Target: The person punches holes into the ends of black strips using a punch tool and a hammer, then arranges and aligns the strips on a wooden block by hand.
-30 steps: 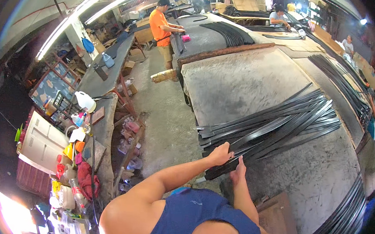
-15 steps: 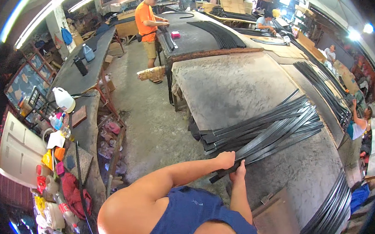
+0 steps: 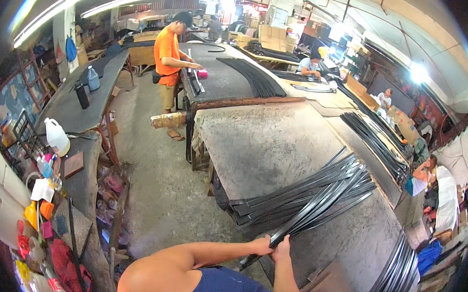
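Note:
My left hand point(image 3: 261, 245) is closed around several long, flat black strips point(image 3: 292, 223) near their near ends. Close beside it, my right hand point(image 3: 281, 247) grips the same strips, its thumb along their side. Their short ends point(image 3: 245, 262) poke out below my hands at the table's near edge. From my hands the held strips run away to the far right, lying across a fanned pile of black strips point(image 3: 265, 202) on the worn grey table point(image 3: 261, 131). What my fingertips do underneath is hidden.
Another bundle of black strips point(image 3: 392, 279) lies at the table's right edge, near a brown board point(image 3: 330, 288). A cluttered bench point(image 3: 83, 161) with a white jug point(image 3: 56, 137) stands left. A co-worker in orange point(image 3: 167, 56) works at the far table; others sit farther right.
The view has tilted up, showing more ceiling, and the scene has shifted left in the picture. Both hands still grip the strips, now a little nearer my body.

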Demonstrator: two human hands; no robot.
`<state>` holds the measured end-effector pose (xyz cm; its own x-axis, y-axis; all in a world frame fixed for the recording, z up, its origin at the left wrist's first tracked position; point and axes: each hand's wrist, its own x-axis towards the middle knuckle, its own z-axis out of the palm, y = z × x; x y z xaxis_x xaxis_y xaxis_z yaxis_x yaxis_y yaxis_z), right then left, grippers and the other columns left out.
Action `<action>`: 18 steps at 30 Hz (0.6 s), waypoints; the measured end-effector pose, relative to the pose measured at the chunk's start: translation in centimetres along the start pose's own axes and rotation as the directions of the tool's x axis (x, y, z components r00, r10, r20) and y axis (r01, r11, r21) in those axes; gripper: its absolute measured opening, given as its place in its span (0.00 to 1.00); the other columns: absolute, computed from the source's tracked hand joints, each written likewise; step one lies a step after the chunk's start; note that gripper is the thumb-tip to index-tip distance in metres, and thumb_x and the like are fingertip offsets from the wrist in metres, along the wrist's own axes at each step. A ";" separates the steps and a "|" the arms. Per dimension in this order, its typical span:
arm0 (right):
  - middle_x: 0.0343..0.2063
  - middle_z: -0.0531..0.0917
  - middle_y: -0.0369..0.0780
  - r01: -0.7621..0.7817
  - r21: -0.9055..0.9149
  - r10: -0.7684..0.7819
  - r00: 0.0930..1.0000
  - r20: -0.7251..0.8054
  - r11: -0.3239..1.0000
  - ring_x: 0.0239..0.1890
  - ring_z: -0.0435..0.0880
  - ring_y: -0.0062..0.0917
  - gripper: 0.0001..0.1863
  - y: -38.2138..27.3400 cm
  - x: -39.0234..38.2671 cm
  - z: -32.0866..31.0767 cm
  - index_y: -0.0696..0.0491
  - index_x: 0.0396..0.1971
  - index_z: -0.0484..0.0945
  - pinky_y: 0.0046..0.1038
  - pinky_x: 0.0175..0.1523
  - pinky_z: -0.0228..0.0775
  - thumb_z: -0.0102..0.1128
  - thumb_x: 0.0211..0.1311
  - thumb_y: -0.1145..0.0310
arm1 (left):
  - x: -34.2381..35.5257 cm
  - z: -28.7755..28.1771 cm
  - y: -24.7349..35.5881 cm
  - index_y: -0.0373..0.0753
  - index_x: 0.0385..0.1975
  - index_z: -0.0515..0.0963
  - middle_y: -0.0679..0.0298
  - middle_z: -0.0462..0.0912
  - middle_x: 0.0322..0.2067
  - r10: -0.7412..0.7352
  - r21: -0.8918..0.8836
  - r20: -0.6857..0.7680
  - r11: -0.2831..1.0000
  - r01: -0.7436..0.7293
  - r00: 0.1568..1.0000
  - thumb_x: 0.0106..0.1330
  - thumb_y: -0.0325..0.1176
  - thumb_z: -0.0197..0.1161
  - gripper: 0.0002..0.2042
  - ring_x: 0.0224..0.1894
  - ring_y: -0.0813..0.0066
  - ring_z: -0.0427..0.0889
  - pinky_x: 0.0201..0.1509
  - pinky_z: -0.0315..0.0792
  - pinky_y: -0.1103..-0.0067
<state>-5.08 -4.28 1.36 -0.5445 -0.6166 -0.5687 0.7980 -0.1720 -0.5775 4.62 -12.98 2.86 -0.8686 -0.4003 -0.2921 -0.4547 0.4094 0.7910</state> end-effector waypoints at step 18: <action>0.36 0.71 0.45 0.970 -0.243 -0.492 0.206 0.846 -0.012 0.35 0.73 0.34 0.32 -0.9 -14.2 0.5 0.56 0.48 0.68 0.32 0.39 0.69 0.73 0.44 0.63 | -1.3 -6.3 9.5 0.35 0.30 0.72 0.61 0.76 0.24 -0.184 -0.952 -0.008 0.302 0.048 0.983 0.59 0.29 0.61 0.06 0.25 0.71 0.78 0.30 0.77 0.75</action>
<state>2.03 4.21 10.25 -0.2862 -0.6925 0.6622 -0.6001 -0.4093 -0.6873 2.66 -13.77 14.19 -0.7683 -0.4757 -0.4283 0.0082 -0.6764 0.7365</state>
